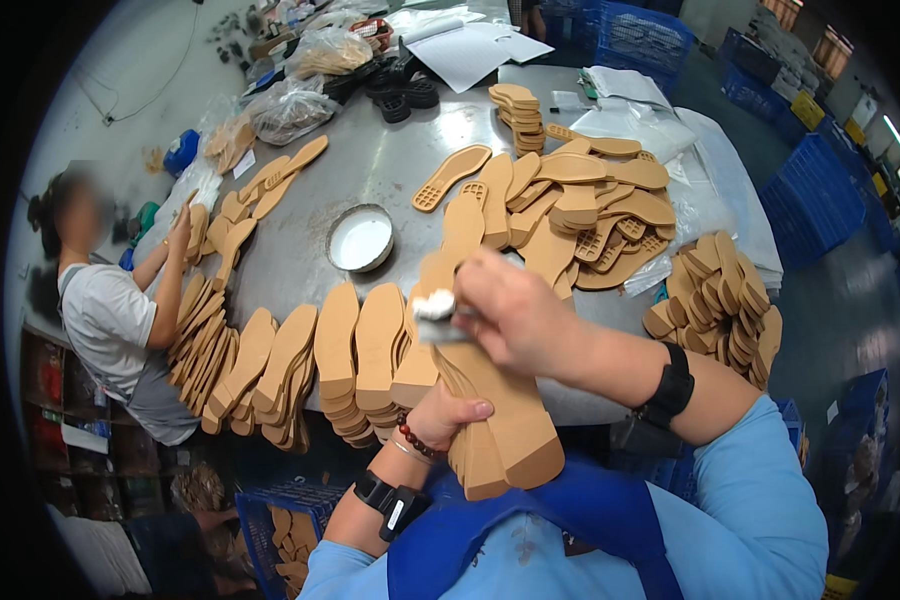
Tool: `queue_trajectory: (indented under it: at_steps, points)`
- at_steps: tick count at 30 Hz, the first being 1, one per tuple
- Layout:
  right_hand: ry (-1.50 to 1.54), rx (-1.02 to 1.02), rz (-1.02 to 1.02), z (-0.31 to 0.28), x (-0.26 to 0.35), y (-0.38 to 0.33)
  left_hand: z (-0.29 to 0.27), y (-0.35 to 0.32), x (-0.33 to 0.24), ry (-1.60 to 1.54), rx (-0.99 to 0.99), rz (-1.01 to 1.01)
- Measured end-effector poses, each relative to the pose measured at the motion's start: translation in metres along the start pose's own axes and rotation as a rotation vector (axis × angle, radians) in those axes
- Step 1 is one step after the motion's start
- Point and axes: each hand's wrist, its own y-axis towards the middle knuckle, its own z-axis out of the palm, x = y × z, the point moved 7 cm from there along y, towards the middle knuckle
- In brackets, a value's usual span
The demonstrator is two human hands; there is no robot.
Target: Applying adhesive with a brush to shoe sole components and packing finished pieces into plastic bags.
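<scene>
My left hand (452,415) is closed around a fanned stack of tan shoe soles (500,400), its thumb pressed on their side near the heels. Over the stack, my right hand (515,312) pinches a small greyish tool with a white lump (433,305) on it. Motion blurs this tool, so its exact kind does not show. Its grey edge is close above the soles; I cannot tell whether they touch. Beyond my hands stands a round bowl (360,238) with white contents.
Soles in stacks (335,340) line the metal table's near edge. A heap of soles (580,200) lies beyond my right hand, another pile (720,300) at right. A co-worker (110,290) handles soles at left. Plastic bags (295,110), papers (470,50) and blue crates (815,195) surround the table.
</scene>
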Motion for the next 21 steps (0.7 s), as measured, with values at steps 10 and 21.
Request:
queue_trajectory:
  at_steps: [10,21]
  points:
    - [0.101,-0.013,-0.04,-0.004,0.042,-0.045,0.001,-0.002,-0.003,-0.111,0.062,-0.019]
    - [-0.324,-0.148,0.445,-0.068,-0.107,-0.012,0.004,0.018,0.03,-0.119,0.133,-0.23]
